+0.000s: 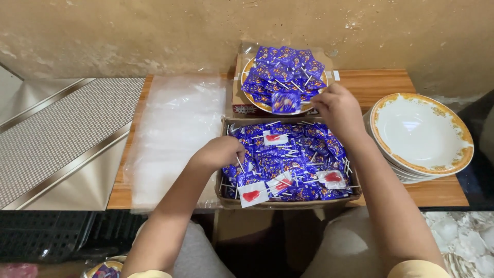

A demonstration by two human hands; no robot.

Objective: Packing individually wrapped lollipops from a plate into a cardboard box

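A shallow cardboard box (355, 191) sits at the near edge of the wooden bench (437, 193), filled with lollipops in blue wrappers (296, 159), their thin white sticks pointing every way; a few lollipops in clear-and-white wrappers with red candy (253, 195) lie on top near the front and at the back left. The left hand (222, 152) rests in the left side of the box, curled loosely closed with a white stick showing at its fingers, though what it has hold of I cannot tell. The right hand (337, 109) is raised at the far right corner of the box, beside a gold-rimmed plate (247, 90); its fingers are bent in toward the plate's edge, and whether they pinch anything cannot be seen. That plate is heaped with more of the blue-wrapped lollipops (284, 74) and stands on a small carton with a red and white printed edge (241, 105), just behind the box. To the left lies a flat stack of clear plastic bags (172, 134). To the right stands a stack of white bowls with gold patterned rims (419, 135). Behind everything rises a rough tan wall (154, 31).
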